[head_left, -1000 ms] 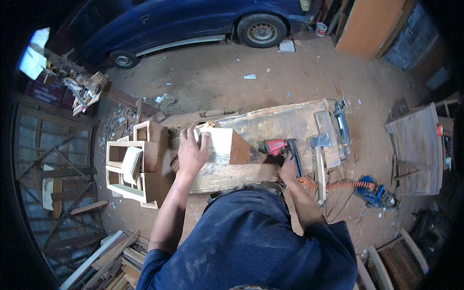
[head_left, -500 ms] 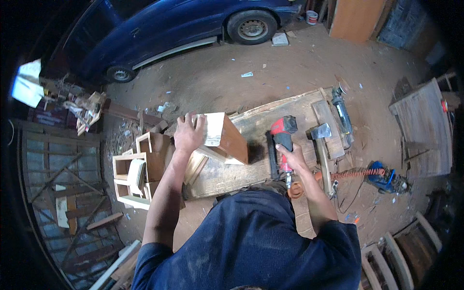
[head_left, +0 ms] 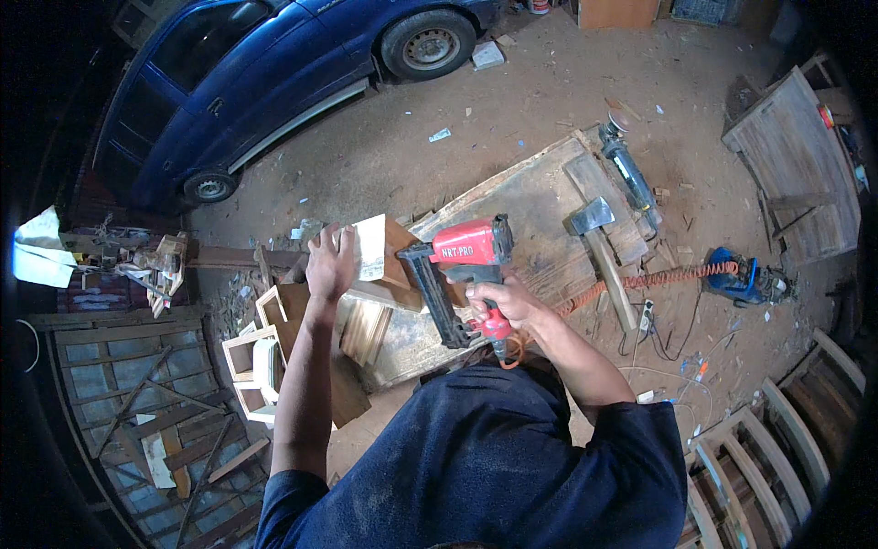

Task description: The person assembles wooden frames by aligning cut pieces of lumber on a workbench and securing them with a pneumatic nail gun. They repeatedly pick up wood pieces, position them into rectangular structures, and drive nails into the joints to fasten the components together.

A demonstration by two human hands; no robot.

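Observation:
My left hand (head_left: 330,263) rests on the left edge of a small wooden box (head_left: 371,249), its fingers bent over the pale panel and steadying it on the plank bench (head_left: 512,201). In my right hand (head_left: 510,304) is a red and black nail gun (head_left: 472,243), the fingers wrapped round its handle. It is raised over the bench, the long magazine slanting down toward me. Its nose is close to the right side of the box; whether they touch I cannot tell. Pale wood strips (head_left: 366,334) lie just below the box.
On the bench's right part lie a hatchet (head_left: 593,216) and an angle grinder (head_left: 629,174). An orange coiled air hose (head_left: 677,274) runs right to a blue machine (head_left: 736,276). Open wooden boxes (head_left: 251,357) are stacked at left. A blue car (head_left: 274,82) stands beyond.
The nail gun has come up and left in my right hand, toward the box, and turned so its magazine shows. My left hand stays at the box. The whole view has shifted.

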